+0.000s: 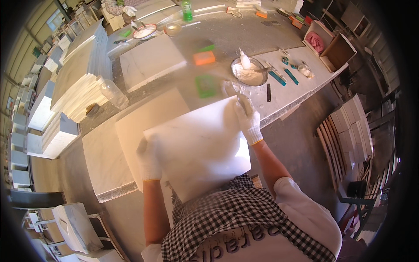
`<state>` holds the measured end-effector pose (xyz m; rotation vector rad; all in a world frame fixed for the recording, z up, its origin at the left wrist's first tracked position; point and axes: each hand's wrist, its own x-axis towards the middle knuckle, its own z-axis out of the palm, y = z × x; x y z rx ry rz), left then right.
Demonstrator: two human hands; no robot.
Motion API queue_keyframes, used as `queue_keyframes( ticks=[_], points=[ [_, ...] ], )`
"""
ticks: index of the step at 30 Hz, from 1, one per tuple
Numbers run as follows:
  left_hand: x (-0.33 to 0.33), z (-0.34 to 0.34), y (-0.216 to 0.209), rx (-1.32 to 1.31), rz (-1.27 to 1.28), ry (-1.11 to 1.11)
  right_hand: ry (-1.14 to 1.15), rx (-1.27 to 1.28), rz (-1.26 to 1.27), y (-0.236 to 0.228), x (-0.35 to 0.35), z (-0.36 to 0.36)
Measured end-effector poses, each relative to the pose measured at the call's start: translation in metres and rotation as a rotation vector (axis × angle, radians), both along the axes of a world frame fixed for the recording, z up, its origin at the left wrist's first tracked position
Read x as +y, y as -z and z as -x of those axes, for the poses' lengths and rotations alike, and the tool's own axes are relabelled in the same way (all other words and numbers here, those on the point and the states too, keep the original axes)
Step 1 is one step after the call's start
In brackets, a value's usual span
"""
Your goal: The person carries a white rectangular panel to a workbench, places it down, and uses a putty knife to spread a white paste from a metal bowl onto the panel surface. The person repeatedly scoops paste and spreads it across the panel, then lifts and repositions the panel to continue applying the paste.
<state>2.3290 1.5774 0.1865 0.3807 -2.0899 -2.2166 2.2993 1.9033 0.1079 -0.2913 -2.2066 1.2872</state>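
Note:
I hold a white marble tile (196,146), slightly blurred, tilted in front of my checked apron. My left hand (149,162), in a white knit glove, grips its left edge, its fingers smeared by motion. At the tile's far right corner, my right hand (248,118), gloved too, is closed round the edge. Beneath and to the left lie a second pale tile (126,126) and another marble slab (98,163) on the bench. Just beyond the held tile are a green block (205,85) and an orange block (204,58).
A bowl of white paste (249,75) with a squeeze bottle (244,59) sits beyond my right hand, near teal-handled tools (291,76). Stacked tiles (80,72) rise at left beside a clear plastic bottle (112,92). A co-worker's gloved hand (129,11) shows at the far left.

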Motion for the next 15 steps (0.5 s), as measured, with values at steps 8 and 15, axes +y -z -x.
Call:
queue_keyframes(
  ticks=[8, 15],
  points=[
    [0.006, -0.005, -0.011, 0.012, 0.008, -0.022, 0.041, 0.111, -0.392, -0.016, -0.039, -0.047],
    [-0.013, -0.004, 0.025, 0.025, -0.042, -0.009, 0.090, -0.054, -0.332, 0.022, -0.034, -0.061]
  ],
)
